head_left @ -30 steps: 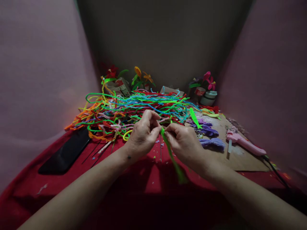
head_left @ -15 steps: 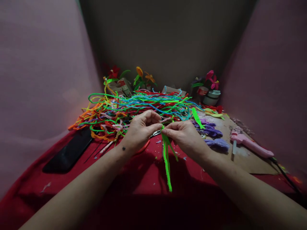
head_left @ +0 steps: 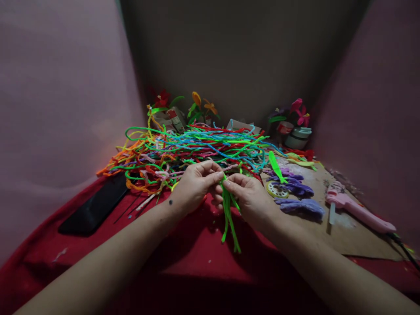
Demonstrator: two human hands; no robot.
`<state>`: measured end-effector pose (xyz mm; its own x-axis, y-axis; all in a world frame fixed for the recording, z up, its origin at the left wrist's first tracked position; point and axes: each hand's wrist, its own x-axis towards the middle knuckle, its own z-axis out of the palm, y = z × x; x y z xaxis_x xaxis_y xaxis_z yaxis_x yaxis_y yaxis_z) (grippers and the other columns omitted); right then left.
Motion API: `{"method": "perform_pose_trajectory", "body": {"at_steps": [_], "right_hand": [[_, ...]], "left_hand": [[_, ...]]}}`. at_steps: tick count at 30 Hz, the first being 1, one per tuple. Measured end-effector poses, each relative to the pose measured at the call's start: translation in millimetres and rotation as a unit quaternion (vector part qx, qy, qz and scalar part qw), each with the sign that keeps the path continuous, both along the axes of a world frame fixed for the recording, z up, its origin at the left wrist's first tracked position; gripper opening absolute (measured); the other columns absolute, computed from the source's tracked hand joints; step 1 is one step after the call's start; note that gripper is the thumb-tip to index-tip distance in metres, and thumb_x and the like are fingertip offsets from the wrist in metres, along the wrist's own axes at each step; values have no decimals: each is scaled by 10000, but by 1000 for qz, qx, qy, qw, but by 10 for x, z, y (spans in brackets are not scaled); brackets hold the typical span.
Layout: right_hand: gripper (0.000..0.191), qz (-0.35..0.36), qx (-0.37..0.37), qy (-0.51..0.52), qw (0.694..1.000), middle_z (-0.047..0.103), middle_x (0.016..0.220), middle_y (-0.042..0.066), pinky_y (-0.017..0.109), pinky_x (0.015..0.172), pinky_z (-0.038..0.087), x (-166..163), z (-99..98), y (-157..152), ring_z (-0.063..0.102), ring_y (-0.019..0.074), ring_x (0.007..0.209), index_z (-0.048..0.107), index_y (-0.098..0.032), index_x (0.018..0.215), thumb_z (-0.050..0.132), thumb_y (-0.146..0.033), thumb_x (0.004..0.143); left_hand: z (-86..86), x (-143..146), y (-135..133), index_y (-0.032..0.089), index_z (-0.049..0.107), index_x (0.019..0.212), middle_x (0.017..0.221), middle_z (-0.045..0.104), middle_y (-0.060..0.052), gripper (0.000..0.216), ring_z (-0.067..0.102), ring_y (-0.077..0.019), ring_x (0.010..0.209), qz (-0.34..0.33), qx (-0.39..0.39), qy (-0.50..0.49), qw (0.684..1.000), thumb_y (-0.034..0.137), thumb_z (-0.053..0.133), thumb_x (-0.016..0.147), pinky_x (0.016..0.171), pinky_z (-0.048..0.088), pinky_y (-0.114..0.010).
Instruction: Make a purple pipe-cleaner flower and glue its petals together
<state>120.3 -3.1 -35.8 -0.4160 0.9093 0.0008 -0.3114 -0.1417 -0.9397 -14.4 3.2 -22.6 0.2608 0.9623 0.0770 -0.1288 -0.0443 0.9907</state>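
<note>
I see the left hand [head_left: 196,186] and right hand [head_left: 253,195] pinching green strips [head_left: 227,208] — ends dangling toward the tabletop's [head_left: 206,263] near edge.

Behind the red-covered desk [head_left: 193,258], a dark grey wall [head_left: 243,57] is rising. A paler pinkish panel [head_left: 59,87] is standing left of it, a dimmer pinkish one [head_left: 374,96] right. Weak light is leaving its near side in shadow.

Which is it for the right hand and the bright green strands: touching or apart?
Touching: the head view shows the right hand pinching the green strands near their upper end, with no gap visible.
</note>
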Motion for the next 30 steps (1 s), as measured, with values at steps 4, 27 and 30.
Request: {"method": "perform_pose_trajectory", "body": {"at_steps": [4, 27, 30], "right_hand": [[134, -8, -49, -13, 999, 604, 588, 17, 268, 483, 501, -9, -26, -5, 577, 120, 466, 559, -126, 726, 591, -256, 735], [130, 56, -81, -101, 990, 597, 525, 28, 174, 360, 417, 100, 24, -6, 531, 86, 375, 573, -105, 647, 521, -151, 757], [107, 62, -85, -86, 991, 591, 514, 26, 178, 359, 426, 101, -1, 5, 535, 92, 373, 582, -101, 662, 537, -151, 745]], "left_hand": [[-7, -5, 11, 148, 548, 746, 554, 515, 44, 127, 478, -69, 415, 44, 57, 99, 992, 274, 562, 752, 406, 394, -182], [42, -58, 62, 144, 526, 741, 509, 490, 46, 115, 358, -31, 391, -63, -16, 94, 993, 249, 574, 741, 377, 228, -150], [-1, -35, 68, 140, 509, 678, 526, 509, 37, 136, 433, -43, 433, -14, -22, 52, 998, 217, 618, 701, 408, 291, -150]]}}
